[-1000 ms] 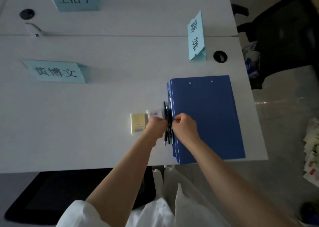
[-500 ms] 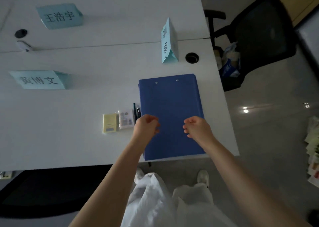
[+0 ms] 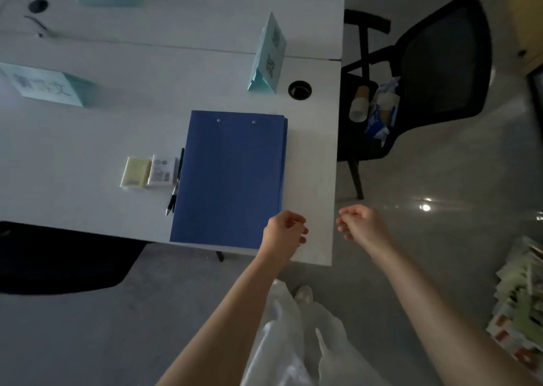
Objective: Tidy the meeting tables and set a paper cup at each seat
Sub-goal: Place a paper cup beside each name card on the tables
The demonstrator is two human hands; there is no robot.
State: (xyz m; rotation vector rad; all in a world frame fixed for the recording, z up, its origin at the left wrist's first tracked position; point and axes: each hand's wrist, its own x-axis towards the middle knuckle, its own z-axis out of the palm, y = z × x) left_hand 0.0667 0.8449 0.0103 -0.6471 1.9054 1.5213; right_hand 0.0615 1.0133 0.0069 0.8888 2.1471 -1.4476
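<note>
Past the table's point(image 3: 311, 180) near corner we hold both hands loosely curled, empty: left hand point(image 3: 283, 233), right hand point(image 3: 360, 222). Paper cups point(image 3: 360, 106) lie on the chair point(image 3: 440, 71)

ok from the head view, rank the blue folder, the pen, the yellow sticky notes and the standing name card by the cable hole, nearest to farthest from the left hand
1. Blue folder, right beside the left hand.
2. Pen, along the folder's left edge.
3. Yellow sticky notes, further left, and the standing name card, at the far side, are too close to call.

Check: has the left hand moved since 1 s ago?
Yes. The left hand has gone rightward, off the pens beside the flat blue folder to that folder's near right corner, holding nothing.
</note>
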